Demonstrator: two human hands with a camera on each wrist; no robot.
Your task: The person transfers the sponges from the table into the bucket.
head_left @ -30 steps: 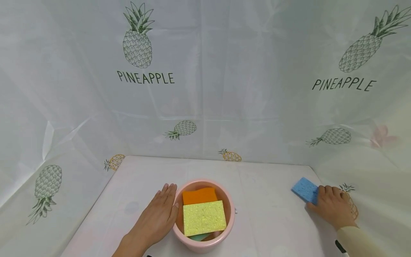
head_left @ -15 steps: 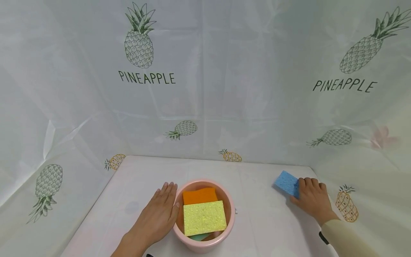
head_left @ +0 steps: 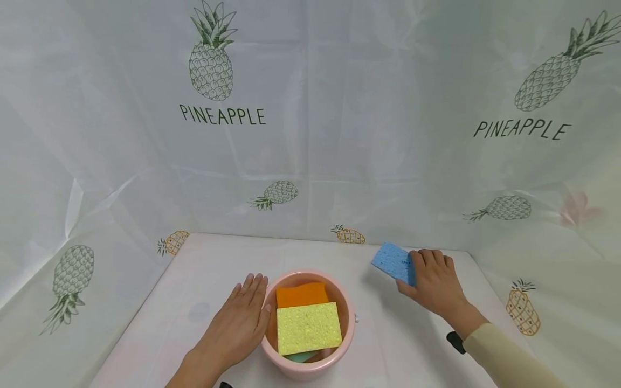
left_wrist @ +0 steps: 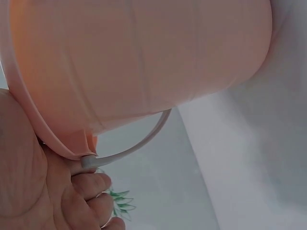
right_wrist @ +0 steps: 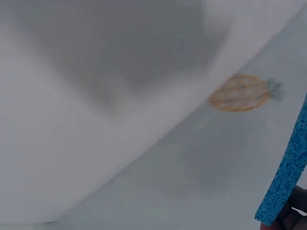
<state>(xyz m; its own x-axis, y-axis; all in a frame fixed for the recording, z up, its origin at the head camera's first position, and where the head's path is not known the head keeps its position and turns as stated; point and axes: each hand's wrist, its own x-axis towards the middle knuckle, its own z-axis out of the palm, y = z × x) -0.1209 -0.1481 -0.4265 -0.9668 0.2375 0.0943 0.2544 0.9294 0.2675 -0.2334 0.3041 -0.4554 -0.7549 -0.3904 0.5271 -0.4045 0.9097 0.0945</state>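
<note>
My right hand pinches one end of a blue sponge, carried above the table to the right of the bucket. From the right wrist view, the sponge is seen edge-on with fingertips at its lower end. A pink bucket stands in front of me, holding a yellow sponge on top, an orange sponge behind it and a pale green piece mostly hidden underneath. My left hand rests against the bucket's left rim, fingers extended forward. Up close, its palm lies along the rim.
The bucket's thin grey handle hangs down outside it. A white table carries the bucket. White sheeting printed with pineapples rises behind the table and along both sides.
My right hand has lifted the blue sponge from the table's right edge and moved it left toward the bucket. My left hand and the bucket have stayed in place.
</note>
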